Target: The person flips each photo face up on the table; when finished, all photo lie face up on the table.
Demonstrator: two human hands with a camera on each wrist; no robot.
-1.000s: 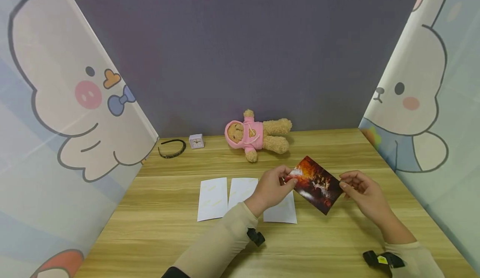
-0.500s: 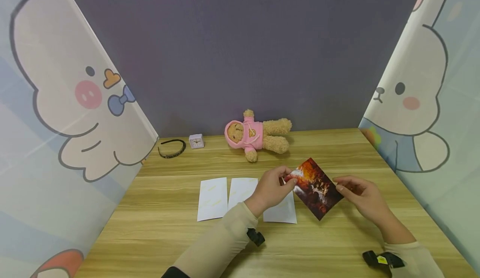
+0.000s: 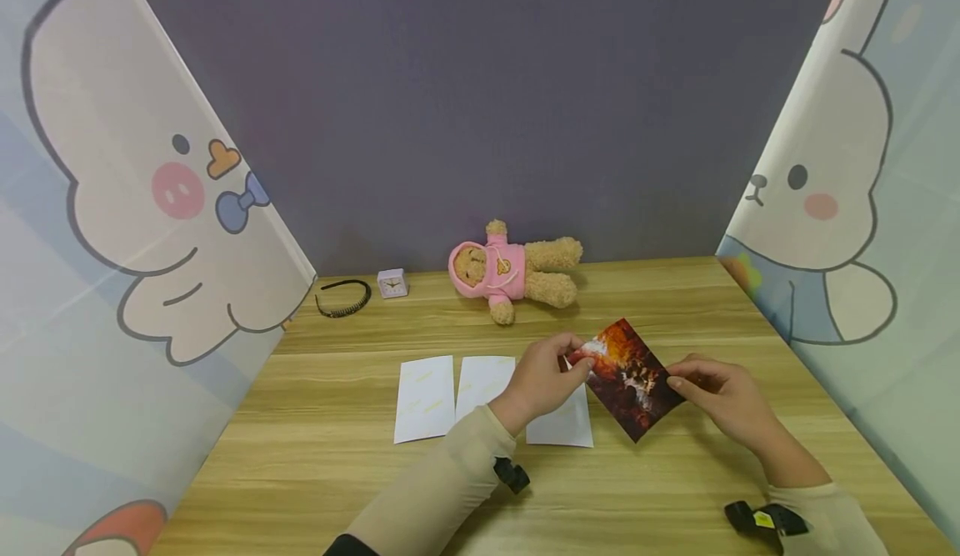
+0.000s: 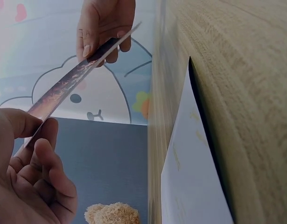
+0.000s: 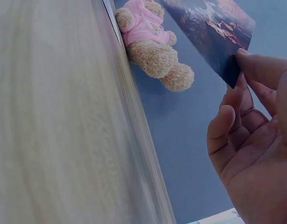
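A glossy photo (image 3: 630,379) in dark red, orange and white is held up off the table, its corners turned diagonally. My left hand (image 3: 542,377) pinches its left corner between thumb and fingers. At the opposite corner, my right hand (image 3: 723,393) grips it, with the thumb on the printed face in the right wrist view and fingers behind. Three white sheets with faint yellow marks lie face up on the table: a left one (image 3: 425,398), a middle one (image 3: 483,379) and a right one (image 3: 561,423). My left hand and forearm partly cover the latter two.
Along the back of the wooden table (image 3: 300,473) lie a black headband (image 3: 345,310), a small lilac clock (image 3: 393,283) and a teddy bear in a pink hoodie (image 3: 510,271). A grey panel (image 3: 495,106) stands behind, with cartoon-printed walls at both sides.
The photo has turned slightly, its lower corner shifting left and down. My right hand has moved its grip a little along the right corner; my left hand stays in place.
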